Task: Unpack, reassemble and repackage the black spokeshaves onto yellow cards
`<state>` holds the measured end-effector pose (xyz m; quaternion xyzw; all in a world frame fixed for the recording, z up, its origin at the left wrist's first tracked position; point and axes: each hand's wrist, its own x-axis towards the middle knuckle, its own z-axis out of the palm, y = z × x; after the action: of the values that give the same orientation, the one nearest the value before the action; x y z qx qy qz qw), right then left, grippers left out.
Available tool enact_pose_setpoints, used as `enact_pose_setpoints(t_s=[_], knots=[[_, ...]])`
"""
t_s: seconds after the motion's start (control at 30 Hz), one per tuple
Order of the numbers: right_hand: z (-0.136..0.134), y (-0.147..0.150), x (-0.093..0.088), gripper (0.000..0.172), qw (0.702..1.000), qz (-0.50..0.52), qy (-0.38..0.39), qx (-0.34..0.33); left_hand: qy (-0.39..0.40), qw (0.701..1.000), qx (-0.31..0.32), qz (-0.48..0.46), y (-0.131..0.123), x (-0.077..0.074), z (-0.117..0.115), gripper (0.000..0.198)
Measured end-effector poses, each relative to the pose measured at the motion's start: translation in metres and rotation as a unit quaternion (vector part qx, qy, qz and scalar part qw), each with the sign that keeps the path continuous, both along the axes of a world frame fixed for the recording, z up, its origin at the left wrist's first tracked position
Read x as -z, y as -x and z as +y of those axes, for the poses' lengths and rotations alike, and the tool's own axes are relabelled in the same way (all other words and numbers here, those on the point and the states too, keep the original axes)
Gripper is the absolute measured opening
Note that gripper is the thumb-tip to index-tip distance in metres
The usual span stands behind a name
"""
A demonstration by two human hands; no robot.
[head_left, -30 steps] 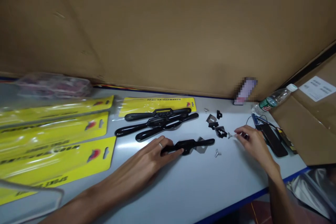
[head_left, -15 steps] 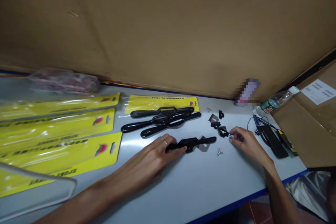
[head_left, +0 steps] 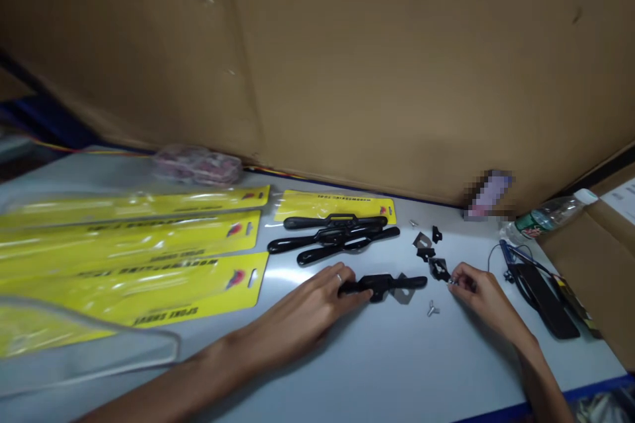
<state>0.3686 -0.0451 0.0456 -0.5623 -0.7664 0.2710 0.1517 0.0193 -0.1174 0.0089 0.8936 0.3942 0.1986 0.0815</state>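
Two bare hands at the grey table (head_left: 387, 367), one on a tool, one on a screw. Main risk, by judgement: a dropped wing screw (head_left: 452, 281), from a tip-only pinch on such a small, slick part, with maybe a roll toward the near edge. Next: a nudge to the black plate (head_left: 438, 269) just left of the fingertips, from too little clearance. Also a possible nick from the bare blade (head_left: 405, 296) partly under the right handle of the black tool (head_left: 381, 285), given a careless sideways reach. Mix-up possible too, with a second wing screw (head_left: 432, 308) loose between the hands. Now fingers. Left hand (head_left: 317, 297): curled over the left end of the black tool, thumb pressed to the near side, no visible gap. Right hand (head_left: 476, 291): thumb and index nearly together, pinching the wing screw at the tips; lifted or on the tabletop, no way to tell; other fingers folded, partly hidden. Farther back, untouched: three more black tools (head_left: 322, 236) partly over a yellow pack (head_left: 317, 203), plus a black clip (head_left: 436, 234).
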Motion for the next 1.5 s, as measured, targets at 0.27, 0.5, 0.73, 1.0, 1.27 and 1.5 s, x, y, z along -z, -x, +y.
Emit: enact_pose_setpoints(t_s=[0.27,0.5,0.73,1.0,1.27,1.5], knots=[[-0.017,0.007,-0.004,0.024,0.992,0.106,-0.024,0.066,0.003,1.0,0.011,0.005,0.0,-0.003,0.001,0.066],[-0.028,0.078,-0.018,0.007,0.99,0.083,-0.081,-0.082,0.007,1.0,0.006,0.015,-0.002,-0.009,0.002,0.058],[-0.028,0.112,-0.001,0.01,0.961,0.102,-0.174,-0.187,0.002,0.999,0.002,0.038,-0.005,-0.011,0.002,0.051],[-0.028,0.115,0.002,0.012,0.948,0.113,-0.224,-0.193,-0.01,0.999,0.002,0.033,-0.004,-0.014,0.001,0.044],[-0.032,0.12,0.007,0.014,0.908,0.001,-0.315,-0.277,-0.038,0.999,-0.001,0.021,-0.006,-0.015,0.002,0.033],[-0.038,0.122,0.011,0.02,0.883,-0.069,-0.358,-0.297,-0.015,1.0,0.0,0.024,-0.006,-0.012,0.003,0.035]])
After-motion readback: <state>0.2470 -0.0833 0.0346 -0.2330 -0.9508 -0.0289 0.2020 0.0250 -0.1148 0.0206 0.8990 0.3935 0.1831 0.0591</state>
